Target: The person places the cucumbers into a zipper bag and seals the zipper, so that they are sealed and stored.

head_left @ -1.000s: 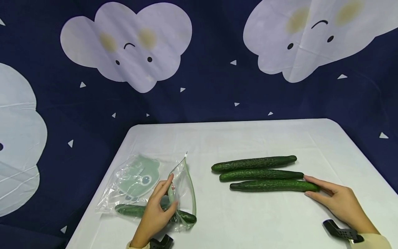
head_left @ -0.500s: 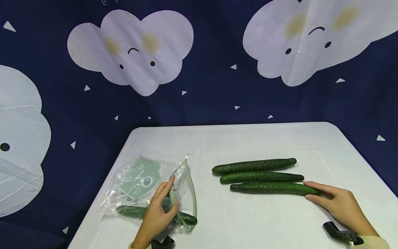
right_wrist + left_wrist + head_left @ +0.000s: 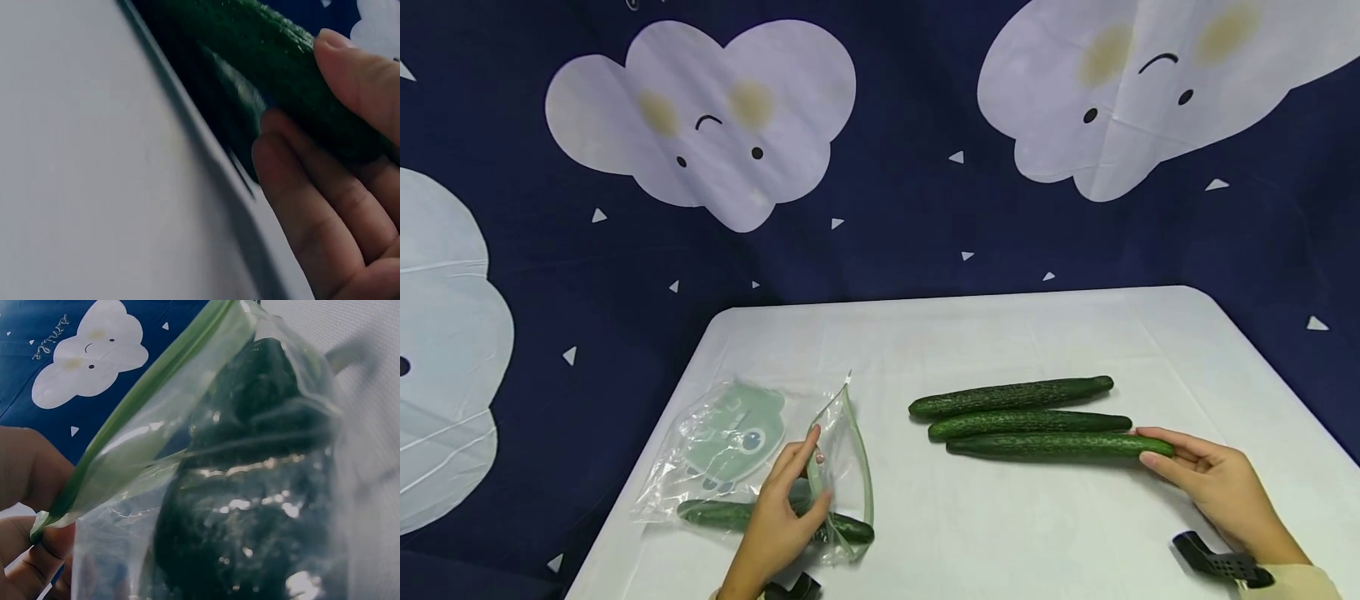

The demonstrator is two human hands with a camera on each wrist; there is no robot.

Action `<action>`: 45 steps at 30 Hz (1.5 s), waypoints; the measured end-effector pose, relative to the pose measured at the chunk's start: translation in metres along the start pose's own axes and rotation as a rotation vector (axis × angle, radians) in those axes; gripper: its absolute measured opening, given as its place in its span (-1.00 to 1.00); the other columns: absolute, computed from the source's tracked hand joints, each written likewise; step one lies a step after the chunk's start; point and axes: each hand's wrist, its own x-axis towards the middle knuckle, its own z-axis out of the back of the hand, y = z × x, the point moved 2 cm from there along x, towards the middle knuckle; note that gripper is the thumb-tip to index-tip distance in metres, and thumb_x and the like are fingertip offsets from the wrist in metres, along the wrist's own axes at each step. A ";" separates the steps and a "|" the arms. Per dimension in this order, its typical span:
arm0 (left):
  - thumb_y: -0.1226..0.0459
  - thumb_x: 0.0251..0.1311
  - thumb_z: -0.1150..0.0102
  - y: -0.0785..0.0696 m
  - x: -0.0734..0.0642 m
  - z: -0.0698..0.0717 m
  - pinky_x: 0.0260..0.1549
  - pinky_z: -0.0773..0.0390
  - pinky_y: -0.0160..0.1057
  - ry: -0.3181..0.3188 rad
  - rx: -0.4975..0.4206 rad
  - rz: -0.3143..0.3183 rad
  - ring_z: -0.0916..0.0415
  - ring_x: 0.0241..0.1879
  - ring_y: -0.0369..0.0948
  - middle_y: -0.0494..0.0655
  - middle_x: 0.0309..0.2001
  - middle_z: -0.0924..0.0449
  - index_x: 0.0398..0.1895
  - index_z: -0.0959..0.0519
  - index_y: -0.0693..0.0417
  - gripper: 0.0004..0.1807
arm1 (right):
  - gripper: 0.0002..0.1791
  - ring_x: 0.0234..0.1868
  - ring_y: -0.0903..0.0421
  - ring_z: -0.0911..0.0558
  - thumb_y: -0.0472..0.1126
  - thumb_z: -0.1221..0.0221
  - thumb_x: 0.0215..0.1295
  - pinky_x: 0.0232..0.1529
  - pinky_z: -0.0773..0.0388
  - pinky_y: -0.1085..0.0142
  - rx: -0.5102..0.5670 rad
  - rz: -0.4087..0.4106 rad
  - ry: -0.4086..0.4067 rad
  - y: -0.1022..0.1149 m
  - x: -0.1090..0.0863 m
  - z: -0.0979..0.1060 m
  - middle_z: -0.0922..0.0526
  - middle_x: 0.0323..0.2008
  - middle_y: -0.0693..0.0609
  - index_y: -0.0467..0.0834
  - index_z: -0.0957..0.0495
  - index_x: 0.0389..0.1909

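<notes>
In the head view my left hand holds a clear zip bag with a green cartoon print. Its fingers pinch the bag's green zip edge in the left wrist view, and the mouth gapes. One cucumber lies inside, partly hidden by that hand. On the right, my right hand grips the right end of the nearest loose cucumber. Thumb above and fingers beneath hold this cucumber in the right wrist view. A middle cucumber and a far cucumber lie side by side behind it.
Everything rests on a white-covered table with rounded far corners. Behind it hangs a dark blue cloth printed with white clouds. A black wrist device sits on the right wrist.
My right hand has closed its fingers further round the nearest cucumber's end. That cucumber has shifted slightly left and toward the middle one. My left hand keeps its hold on the bag.
</notes>
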 end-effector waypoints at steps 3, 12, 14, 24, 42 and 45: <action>0.69 -0.18 -0.37 0.002 -0.001 -0.001 -0.03 -0.46 -0.37 0.002 0.002 0.000 -0.44 -0.08 -0.14 -0.14 0.01 -0.48 0.53 -0.29 0.18 0.05 | -0.54 -0.28 0.42 -0.66 -0.30 -0.36 0.31 -0.40 -0.58 0.48 0.055 0.023 -0.007 0.004 -0.002 -0.003 -0.76 -0.14 0.27 -0.33 -0.61 0.20; 0.62 -0.11 -0.40 0.028 -0.009 -0.009 0.03 -0.44 -0.36 0.046 0.001 -0.009 -0.45 -0.01 -0.12 -0.04 0.05 -0.47 0.56 -0.23 0.19 0.04 | -0.56 -0.03 0.25 -0.72 -0.57 -0.25 0.27 -0.16 -0.63 0.44 0.484 0.082 0.006 0.013 -0.006 -0.010 -0.77 -0.02 0.10 -0.55 -0.51 0.18; 0.59 -0.07 -0.40 0.031 -0.010 -0.009 0.06 -0.43 -0.37 0.066 -0.009 -0.005 -0.44 0.02 -0.16 0.01 0.06 -0.47 0.57 -0.21 0.18 0.03 | -0.55 0.01 0.24 -0.71 -0.57 -0.23 0.29 -0.15 -0.64 0.42 0.522 0.085 0.025 0.017 -0.008 -0.014 -0.76 0.00 0.07 -0.57 -0.48 0.20; 0.59 -0.06 -0.40 0.034 -0.009 -0.009 0.10 -0.41 -0.37 0.082 -0.016 0.019 -0.44 0.04 -0.19 0.02 0.06 -0.49 0.60 -0.19 0.08 0.06 | -0.55 -0.34 0.29 -0.66 -0.44 -0.27 0.34 -0.34 -0.63 0.37 0.443 -0.011 0.109 0.043 -0.017 -0.051 -0.77 -0.12 0.08 -0.46 -0.53 0.23; 0.63 -0.08 -0.39 0.030 -0.009 -0.009 0.08 -0.39 -0.29 0.085 -0.014 0.033 -0.41 0.03 -0.11 -0.04 0.06 -0.48 0.59 -0.19 0.13 0.07 | -0.54 -0.33 0.23 -0.70 -0.31 -0.35 0.30 -0.20 -0.70 0.26 0.556 -0.132 0.228 0.082 -0.023 -0.132 -0.77 -0.28 -0.05 -0.41 -0.59 0.18; 0.60 -0.05 -0.40 0.033 -0.009 -0.008 0.16 -0.36 -0.33 0.087 -0.026 0.045 -0.43 0.08 -0.11 -0.02 0.08 -0.48 0.60 -0.18 0.10 0.06 | -0.53 -0.18 0.14 -0.75 -0.29 -0.37 0.29 -0.12 -0.69 0.23 0.594 -0.172 0.226 0.088 -0.024 -0.146 -0.78 -0.15 -0.08 -0.41 -0.59 0.18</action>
